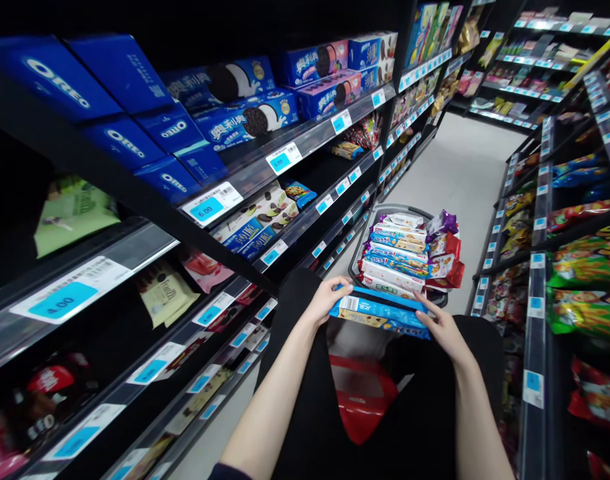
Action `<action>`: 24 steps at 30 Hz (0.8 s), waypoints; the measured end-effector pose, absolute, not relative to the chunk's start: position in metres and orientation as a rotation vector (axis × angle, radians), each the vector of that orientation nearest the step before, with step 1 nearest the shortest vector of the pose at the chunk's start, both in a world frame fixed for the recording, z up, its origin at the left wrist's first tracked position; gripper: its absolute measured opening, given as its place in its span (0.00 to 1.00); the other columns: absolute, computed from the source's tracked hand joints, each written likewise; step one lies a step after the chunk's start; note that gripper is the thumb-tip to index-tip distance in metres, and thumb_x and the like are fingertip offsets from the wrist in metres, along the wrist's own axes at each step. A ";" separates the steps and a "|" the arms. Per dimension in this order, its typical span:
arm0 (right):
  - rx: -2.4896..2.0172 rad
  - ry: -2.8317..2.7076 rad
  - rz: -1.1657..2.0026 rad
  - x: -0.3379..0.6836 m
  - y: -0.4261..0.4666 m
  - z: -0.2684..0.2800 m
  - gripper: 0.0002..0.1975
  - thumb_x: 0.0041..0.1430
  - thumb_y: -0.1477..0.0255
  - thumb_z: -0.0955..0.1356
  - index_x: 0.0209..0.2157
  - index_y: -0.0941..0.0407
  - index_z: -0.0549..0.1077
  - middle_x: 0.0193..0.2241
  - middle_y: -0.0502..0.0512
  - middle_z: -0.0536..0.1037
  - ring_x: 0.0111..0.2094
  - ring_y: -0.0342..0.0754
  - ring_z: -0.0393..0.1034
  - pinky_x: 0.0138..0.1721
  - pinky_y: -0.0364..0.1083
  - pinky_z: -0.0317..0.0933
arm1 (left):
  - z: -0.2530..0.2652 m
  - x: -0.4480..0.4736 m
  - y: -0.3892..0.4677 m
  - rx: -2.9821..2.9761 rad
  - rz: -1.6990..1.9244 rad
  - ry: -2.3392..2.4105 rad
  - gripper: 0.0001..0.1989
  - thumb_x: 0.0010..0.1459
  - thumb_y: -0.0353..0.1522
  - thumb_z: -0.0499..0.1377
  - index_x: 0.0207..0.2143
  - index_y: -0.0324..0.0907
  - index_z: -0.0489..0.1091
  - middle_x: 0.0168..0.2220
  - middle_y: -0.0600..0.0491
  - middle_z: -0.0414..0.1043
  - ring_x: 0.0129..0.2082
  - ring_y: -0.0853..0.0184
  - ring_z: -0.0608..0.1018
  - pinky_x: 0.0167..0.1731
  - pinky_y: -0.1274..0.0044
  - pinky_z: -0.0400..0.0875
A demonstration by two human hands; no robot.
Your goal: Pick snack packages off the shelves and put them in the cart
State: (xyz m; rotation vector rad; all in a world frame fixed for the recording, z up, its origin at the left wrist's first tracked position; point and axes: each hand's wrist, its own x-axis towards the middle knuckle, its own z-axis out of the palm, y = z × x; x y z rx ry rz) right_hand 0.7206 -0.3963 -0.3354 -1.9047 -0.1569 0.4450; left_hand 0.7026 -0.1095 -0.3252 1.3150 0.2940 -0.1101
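Blue glossy oblong packet (377, 313), fingers (339, 289) at both ends

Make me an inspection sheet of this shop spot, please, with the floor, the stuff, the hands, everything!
Surface: pale floor.
Main things: blue packet, held up; grey basket just beyond, with wrapped packets in it.
Clutter: red item low in the picture, partly hidden, can't tell what.
Hands: left hand and right hand hold opposite ends of the blue packet.
Cables: nothing seen.
Surroundings: Oreo boxes on left shelves; green bags on right shelves.
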 end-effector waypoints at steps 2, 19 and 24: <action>-1.896 -0.086 0.350 0.720 -0.393 -0.339 0.25 0.49 0.59 0.68 0.49 0.53 0.67 0.49 0.57 0.70 0.37 0.52 0.69 0.38 0.49 0.64 | -0.325 0.704 -0.108 1.296 -0.085 0.307 0.15 0.38 0.38 0.67 0.22 0.36 0.68 0.37 0.50 0.69 0.35 0.66 0.71 0.36 0.77 0.62; -1.932 -0.119 0.351 0.724 -0.398 -0.341 0.17 0.49 0.57 0.67 0.24 0.57 0.65 0.39 0.55 0.70 0.20 0.39 0.54 0.20 0.42 0.51 | -0.327 0.705 -0.107 1.211 -0.103 0.345 0.16 0.37 0.38 0.67 0.23 0.35 0.69 0.35 0.51 0.69 0.30 0.70 0.70 0.31 0.80 0.62; -1.931 -0.278 0.260 0.724 -0.402 -0.337 0.17 0.52 0.57 0.64 0.22 0.56 0.67 0.36 0.56 0.66 0.33 0.48 0.62 0.30 0.44 0.58 | -0.325 0.703 -0.102 1.168 -0.182 0.331 0.18 0.38 0.39 0.67 0.27 0.34 0.70 0.32 0.51 0.69 0.26 0.73 0.69 0.26 0.82 0.62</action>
